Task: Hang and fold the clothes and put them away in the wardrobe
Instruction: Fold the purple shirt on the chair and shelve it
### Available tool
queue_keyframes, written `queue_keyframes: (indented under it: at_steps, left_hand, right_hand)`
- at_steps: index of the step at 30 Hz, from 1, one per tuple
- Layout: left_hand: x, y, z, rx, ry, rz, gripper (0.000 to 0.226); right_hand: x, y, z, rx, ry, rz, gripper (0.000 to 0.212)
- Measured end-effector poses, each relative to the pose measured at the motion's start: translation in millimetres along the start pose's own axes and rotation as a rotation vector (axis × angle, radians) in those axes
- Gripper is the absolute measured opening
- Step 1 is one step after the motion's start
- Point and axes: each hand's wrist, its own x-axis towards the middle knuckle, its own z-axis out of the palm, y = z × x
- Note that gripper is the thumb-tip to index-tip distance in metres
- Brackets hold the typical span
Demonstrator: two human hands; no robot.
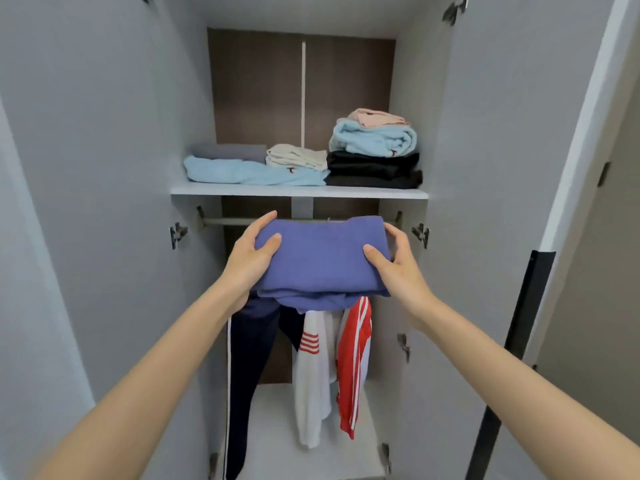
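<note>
While level in hands (246,261) (398,268), purple garment (322,258) crosswise.

Domestic setting: the clothes-storage corner of a home. White wardrobe (104,168), both doors open, metal hinges showing. Upper shelf (298,191) carries small stacks of folded clothes (374,147) and towels. Below it, a hanging rail (228,221) with striped sportswear (353,358). Beige room wall (606,271) beyond the right-hand door.
</note>
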Motion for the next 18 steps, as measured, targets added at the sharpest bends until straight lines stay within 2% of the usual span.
queue_keyframes:
  at_steps: [6,10,18]
  left_hand:
    - [97,12,-5,0.033,0.064,0.083,0.043]
    - [161,19,-11,0.106,0.127,0.172,0.043]
    - [284,26,-46,0.251,0.244,0.265,0.042]
  right_hand:
    - [106,-17,13,0.036,0.007,-0.076,0.045]
    - [183,-27,26,0.056,0.017,-0.103,0.047]
    - [314,-41,73,0.088,-0.084,-0.107,0.046]
